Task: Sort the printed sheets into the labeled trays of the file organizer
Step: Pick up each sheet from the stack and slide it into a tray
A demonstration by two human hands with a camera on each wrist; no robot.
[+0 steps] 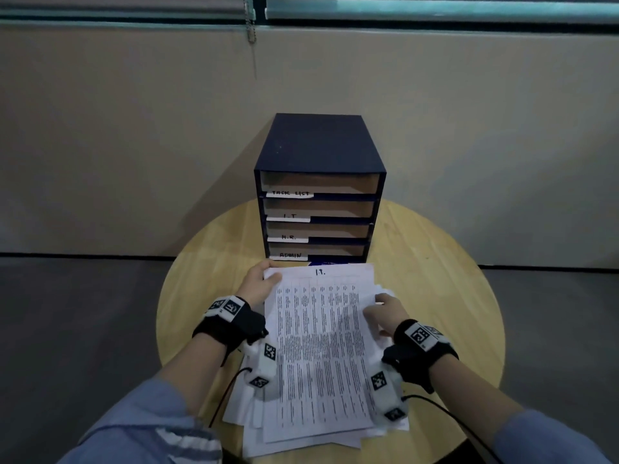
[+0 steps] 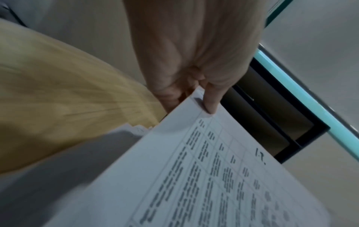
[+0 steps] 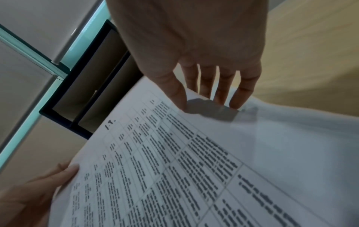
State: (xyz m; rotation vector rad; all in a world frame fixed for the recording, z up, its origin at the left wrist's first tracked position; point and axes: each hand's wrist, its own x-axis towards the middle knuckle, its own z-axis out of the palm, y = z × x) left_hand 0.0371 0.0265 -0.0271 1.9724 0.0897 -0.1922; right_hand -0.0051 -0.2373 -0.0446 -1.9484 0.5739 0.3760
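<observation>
A dark blue file organizer (image 1: 318,145) stands at the table's far side, its trays labeled TASK LIST, I.T (image 1: 288,217), H.R. and ADMIN from top to bottom. In front of it lies a loose pile of printed sheets (image 1: 301,443). The top sheet (image 1: 321,346), headed "I.T.", is raised off the pile (image 2: 58,176). My left hand (image 1: 258,286) pinches its far left corner, with the thumb (image 2: 210,107) on top. My right hand (image 1: 385,313) holds its right edge; the thumb (image 3: 174,95) lies on the sheet (image 3: 174,169), the fingers reach past the edge.
The round wooden table (image 1: 435,262) shows bare wood left and right of the pile. The organizer (image 3: 87,86) backs onto a beige wall under window blinds. Cables run from both wrist cameras toward me.
</observation>
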